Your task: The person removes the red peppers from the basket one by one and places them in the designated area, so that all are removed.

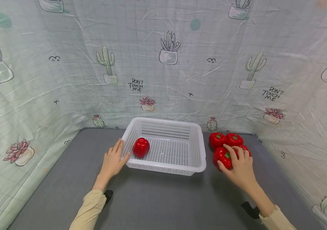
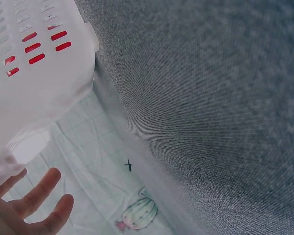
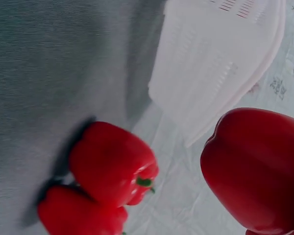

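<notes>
My right hand [image 1: 241,169] grips a red bell pepper [image 1: 221,157] with a green stem, thumb on its near side and fingers over its top. In the right wrist view that pepper [image 3: 257,169] looms large, apart from two others on the table. Close behind the hand sit more red bell peppers [image 1: 217,140], one partly hidden by the fingers. My left hand [image 1: 112,161] rests on the left rim of a white perforated plastic basket [image 1: 163,164], its fingers fairly straight. Inside the basket, at the left, stands one red bell pepper [image 1: 141,147].
A grey cloth-covered table [image 1: 157,201] lies beneath everything. Pale fabric printed with cacti [image 1: 180,83] hangs behind and on both sides, close to the basket's back edge.
</notes>
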Demonstrator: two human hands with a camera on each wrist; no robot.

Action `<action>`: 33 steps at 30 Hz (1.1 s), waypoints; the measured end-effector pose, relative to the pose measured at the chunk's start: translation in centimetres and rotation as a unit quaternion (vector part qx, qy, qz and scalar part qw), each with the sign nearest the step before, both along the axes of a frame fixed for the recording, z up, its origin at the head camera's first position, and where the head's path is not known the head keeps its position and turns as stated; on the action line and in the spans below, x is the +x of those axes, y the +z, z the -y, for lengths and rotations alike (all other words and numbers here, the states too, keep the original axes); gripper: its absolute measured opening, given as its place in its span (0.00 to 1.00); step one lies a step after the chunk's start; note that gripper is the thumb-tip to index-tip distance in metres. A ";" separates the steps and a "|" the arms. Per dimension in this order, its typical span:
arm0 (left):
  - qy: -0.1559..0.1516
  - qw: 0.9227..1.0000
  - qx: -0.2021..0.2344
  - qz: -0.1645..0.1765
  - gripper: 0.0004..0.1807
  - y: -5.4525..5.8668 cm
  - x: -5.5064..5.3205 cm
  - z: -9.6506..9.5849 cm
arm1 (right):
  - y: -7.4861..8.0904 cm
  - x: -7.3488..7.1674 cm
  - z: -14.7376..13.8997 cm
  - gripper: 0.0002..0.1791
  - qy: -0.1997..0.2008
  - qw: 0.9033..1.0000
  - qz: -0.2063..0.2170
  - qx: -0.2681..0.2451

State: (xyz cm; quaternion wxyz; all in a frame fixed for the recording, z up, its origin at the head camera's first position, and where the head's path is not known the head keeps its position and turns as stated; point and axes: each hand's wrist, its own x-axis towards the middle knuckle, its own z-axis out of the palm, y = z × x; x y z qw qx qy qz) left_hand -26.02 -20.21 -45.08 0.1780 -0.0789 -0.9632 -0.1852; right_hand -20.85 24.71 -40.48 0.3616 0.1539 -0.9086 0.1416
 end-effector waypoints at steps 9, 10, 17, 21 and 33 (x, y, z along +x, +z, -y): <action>0.000 1.000 0.001 -0.002 0.37 0.0 0.0 0.0 | -1.6 0.4 -1.6 0.32 -0.048 0.998 0.013 0.044; 0.000 1.000 0.002 -0.002 0.37 0.0 0.0 0.1 | -1.8 0.4 -1.7 0.32 -0.052 0.997 0.015 0.049; 0.000 1.000 0.002 -0.003 0.37 -0.1 0.0 0.0 | -2.9 0.0 -2.3 0.32 -0.077 0.994 0.032 0.076; -0.002 1.000 0.001 -0.006 0.36 -0.1 0.0 0.0 | -3.4 -0.3 -2.6 0.33 -0.088 0.992 0.046 0.080; 0.001 1.000 0.002 -0.002 0.37 0.0 0.1 0.0 | -4.3 -1.1 -3.5 0.34 -0.123 0.979 0.142 0.074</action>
